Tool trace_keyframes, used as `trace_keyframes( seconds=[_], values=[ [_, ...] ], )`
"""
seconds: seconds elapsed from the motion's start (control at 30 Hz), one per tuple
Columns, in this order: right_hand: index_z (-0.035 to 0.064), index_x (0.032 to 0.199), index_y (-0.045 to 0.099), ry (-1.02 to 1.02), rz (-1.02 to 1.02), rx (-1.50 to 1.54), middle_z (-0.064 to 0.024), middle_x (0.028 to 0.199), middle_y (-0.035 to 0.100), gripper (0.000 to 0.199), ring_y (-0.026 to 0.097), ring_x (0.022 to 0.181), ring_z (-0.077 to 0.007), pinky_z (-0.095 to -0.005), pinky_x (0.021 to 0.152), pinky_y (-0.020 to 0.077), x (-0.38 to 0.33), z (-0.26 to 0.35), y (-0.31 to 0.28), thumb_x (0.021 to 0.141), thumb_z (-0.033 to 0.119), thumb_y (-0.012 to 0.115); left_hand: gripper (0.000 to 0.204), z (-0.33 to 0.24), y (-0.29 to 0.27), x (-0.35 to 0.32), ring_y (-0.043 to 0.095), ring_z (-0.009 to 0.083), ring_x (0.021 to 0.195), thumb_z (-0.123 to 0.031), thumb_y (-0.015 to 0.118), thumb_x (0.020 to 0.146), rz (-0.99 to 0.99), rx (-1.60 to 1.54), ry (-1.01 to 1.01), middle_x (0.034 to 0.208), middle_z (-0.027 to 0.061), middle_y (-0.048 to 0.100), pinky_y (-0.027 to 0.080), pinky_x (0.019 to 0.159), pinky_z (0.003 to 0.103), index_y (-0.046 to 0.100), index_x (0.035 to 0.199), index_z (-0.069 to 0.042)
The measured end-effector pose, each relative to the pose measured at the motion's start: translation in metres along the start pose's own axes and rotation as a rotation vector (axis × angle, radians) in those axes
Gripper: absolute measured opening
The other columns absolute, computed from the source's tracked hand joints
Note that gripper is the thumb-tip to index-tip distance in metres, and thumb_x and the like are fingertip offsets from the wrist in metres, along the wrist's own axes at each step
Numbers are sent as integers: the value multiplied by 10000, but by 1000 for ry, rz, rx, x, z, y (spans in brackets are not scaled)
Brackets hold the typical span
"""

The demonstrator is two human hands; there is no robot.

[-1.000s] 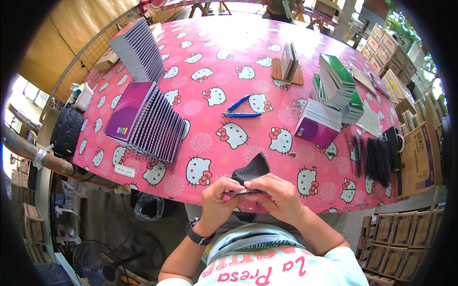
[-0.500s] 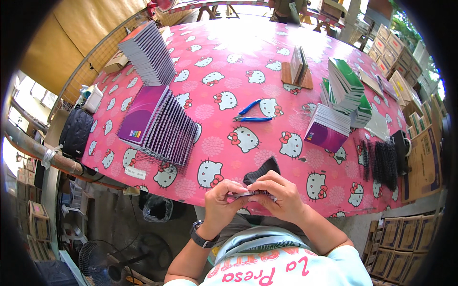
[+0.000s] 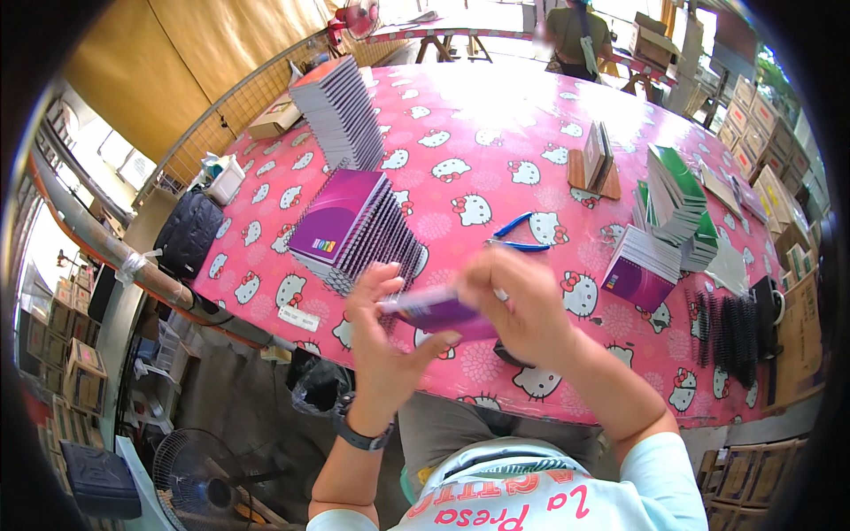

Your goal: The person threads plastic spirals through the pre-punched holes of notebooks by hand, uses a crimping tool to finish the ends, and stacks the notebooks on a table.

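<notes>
Above the near edge of the table, a small purple notebook [image 3: 447, 319] is held up and blurred by motion. My left hand [image 3: 382, 332] grips its left end, thumb below and fingers above. Around its upper right side my right hand [image 3: 522, 305] is closed, also smeared by motion. Beneath my right hand a dark object [image 3: 509, 356] shows only in part. To the left stands a tall stack of purple spiral notebooks [image 3: 354, 226]. Beyond my hands lie blue-handled pliers [image 3: 522, 234], their handles spread.
A taller stack of spiral notebooks [image 3: 341, 111] rises at the far left. On the right are unbound purple notebooks [image 3: 642, 270], green-covered booklets [image 3: 677, 195], black spiral coils [image 3: 730, 336] and a wooden stand [image 3: 595, 168]. Another person [image 3: 577, 40] is in the background. A fan [image 3: 199, 482] stands lower left.
Both hands have risen from the table's near edge, and the notebook's purple cover now faces up between them. The view has shifted, so the table's things appear lower and farther right.
</notes>
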State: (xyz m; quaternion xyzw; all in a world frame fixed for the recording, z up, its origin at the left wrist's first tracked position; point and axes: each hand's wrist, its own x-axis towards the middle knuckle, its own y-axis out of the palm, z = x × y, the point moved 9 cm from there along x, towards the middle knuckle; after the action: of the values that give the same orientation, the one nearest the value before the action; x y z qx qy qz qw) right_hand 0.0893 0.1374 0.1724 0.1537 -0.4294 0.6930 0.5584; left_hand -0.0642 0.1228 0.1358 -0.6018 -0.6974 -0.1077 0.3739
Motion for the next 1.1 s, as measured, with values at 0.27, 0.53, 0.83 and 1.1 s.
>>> trace_keyframes(
  seconds=[0.27,0.53,0.83,1.1],
  values=[
    [31,991,633,81,-259,-142,-110,826,613,164,575,834,-231,-374,769,467,128,-104,46,910,162,577,246,60,-115,92,552,112,759,-233,673,894,-304,325,-123,840,24,572,453,668,256,621,1013,-24],
    [45,1048,616,-48,-289,-237,-165,1042,569,286,502,1060,-343,-452,853,446,89,-81,24,844,240,661,147,73,-152,71,532,204,919,-169,601,934,-624,676,190,966,93,579,435,750,324,634,968,-30],
    [72,936,696,529,-95,-1163,-88,864,655,270,596,920,-295,-412,869,430,-163,-152,-227,679,129,760,138,-11,-106,8,506,226,1007,-36,607,868,-525,331,286,1044,107,554,382,889,373,580,997,6],
    [22,806,656,345,-83,-681,-128,773,651,127,622,747,-307,-389,643,498,-132,-86,-165,688,11,700,334,-70,70,-30,540,315,1076,-114,735,753,88,193,405,1131,117,552,413,945,429,577,1047,-82]
  ],
)
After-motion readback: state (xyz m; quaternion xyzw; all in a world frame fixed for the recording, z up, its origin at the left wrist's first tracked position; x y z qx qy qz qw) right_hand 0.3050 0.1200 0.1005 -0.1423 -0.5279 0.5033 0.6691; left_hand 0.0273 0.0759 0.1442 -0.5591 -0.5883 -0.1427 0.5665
